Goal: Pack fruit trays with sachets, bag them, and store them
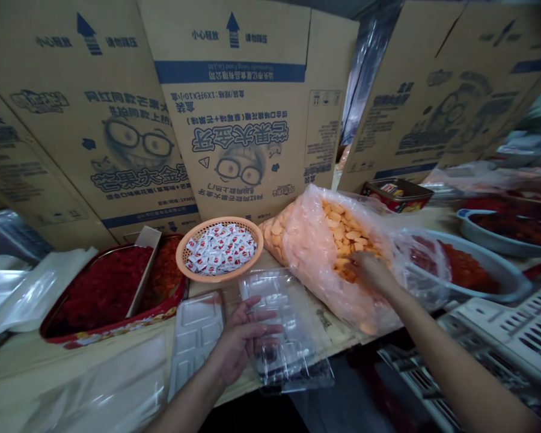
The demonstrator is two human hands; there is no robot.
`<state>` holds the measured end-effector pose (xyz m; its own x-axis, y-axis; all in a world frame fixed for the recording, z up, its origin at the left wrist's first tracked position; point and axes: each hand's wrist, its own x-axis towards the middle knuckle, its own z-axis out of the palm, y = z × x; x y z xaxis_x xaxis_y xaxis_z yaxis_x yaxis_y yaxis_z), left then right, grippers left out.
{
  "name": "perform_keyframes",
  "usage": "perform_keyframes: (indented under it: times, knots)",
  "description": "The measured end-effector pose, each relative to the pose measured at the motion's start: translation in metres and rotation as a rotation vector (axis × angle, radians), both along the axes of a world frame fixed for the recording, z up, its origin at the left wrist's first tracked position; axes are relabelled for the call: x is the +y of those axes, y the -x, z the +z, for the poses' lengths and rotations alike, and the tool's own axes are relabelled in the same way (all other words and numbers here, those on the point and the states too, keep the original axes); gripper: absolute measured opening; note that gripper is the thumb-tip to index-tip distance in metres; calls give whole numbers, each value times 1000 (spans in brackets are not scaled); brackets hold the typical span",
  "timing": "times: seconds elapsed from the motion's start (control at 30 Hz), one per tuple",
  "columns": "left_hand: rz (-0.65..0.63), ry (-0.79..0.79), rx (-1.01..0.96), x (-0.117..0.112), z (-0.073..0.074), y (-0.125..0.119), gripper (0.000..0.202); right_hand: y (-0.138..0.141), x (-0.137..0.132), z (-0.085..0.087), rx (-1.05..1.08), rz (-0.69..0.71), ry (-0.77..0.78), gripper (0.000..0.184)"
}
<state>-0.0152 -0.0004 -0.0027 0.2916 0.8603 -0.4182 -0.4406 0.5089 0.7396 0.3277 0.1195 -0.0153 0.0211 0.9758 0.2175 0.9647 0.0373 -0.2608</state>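
Note:
My left hand (247,334) lies with fingers stretched and spread over a clear plastic compartment tray (286,304) near the table's front edge. Whether the fingers press on the tray is hard to see. My right hand (370,272) dips into an open plastic bag (304,240) full of flat orange candies (340,231). Its fingers are bent together among the candies, and their tips are hidden. Left of my left hand sits a white compartment tray (197,331). Behind the trays stands an orange basket (183,258) of small white-and-red packets (220,248).
On the left is a red tin (103,334) of dark red and orange pieces, split by a cardboard divider (145,264). Basins (507,288) of red food stand at right. Tall cardboard boxes (247,78) line the back. A white plastic crate (514,331) is at lower right.

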Motion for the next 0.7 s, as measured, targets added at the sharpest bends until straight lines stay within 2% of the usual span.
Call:
perform_keyframes:
  times: [0.1,0.17,0.23,0.3,0.4,0.5,0.6,0.7]
  knots:
    - [1,-5,-15,0,1,-3,66,3,-6,15,267,-109,-122,35]
    - [6,-4,-22,1,3,-8,66,17,-19,32,590,-103,-147,40]
    - [8,2,-32,1,5,-14,67,43,-36,49,1040,-42,-72,44]
    - [1,0,-53,0,7,-20,68,74,-53,60,1224,33,79,42]
    - [-22,-11,-91,-2,9,-27,72,115,-67,59,1230,154,274,37]
    - [-46,-20,-118,-5,8,-28,72,141,-65,42,1102,260,343,31]
    - [-61,-7,-154,-7,6,-27,71,153,-59,26,841,326,288,22]
    - [-42,28,-159,-8,5,-24,70,149,-54,24,634,312,80,20]
